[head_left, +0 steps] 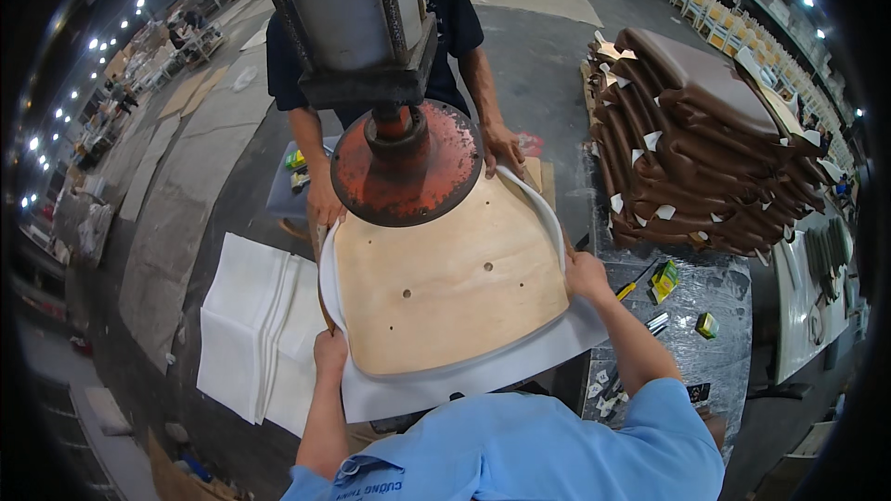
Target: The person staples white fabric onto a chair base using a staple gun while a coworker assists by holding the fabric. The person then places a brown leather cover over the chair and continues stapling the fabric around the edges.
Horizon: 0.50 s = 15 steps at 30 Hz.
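A plywood seat panel [455, 278] with several holes lies on white padding [549, 213] under the red round plate [406, 167] of a press. Brown cover material shows in thin strips along the padding's sides. At the panel's near left, my left hand [330, 354] is closed on the cover's edge. My right hand [587, 276] grips it at the right side, its fingertips partly hidden. Across from me a co-worker in a dark shirt has one hand [325, 202] at the far left edge and the other [502, 146] at the far right edge. A white sheet [483, 382] spreads beneath the near edge.
Folded white sheets [249, 315] lie on the left. Brown upholstered covers [705, 148] form a tall pile at the right. On the plastic-wrapped tabletop [719, 283] are a yellow-handled tool [627, 290], small yellow-green boxes [665, 281] and metal strips [657, 324]. The press column [348, 9] rises above the panel.
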{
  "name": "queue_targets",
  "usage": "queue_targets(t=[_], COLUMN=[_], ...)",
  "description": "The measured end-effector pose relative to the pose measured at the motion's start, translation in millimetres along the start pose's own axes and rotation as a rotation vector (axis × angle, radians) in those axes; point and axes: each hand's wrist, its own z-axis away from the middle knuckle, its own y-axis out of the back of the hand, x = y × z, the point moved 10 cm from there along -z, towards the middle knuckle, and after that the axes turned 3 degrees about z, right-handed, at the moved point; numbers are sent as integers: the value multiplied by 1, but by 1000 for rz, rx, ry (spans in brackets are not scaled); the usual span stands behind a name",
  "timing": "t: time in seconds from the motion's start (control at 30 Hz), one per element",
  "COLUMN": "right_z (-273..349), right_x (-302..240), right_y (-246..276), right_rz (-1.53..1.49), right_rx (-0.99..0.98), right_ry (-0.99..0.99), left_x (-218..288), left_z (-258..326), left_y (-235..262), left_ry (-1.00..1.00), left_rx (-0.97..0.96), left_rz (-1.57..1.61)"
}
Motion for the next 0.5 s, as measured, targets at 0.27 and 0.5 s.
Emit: queue_targets(t=[0.27,0.5], right_z=[32,37], right_x=[-20,-15], right_y=[5,1], right_rz=[108,102], right_rx=[157,181], right_ry=[-55,-79], left_x=[39,36], left_z=[34,26], left_y=[3,4], left_ry=[-214,-225], left_rx=[365,362], left_rz=[-304,-329])
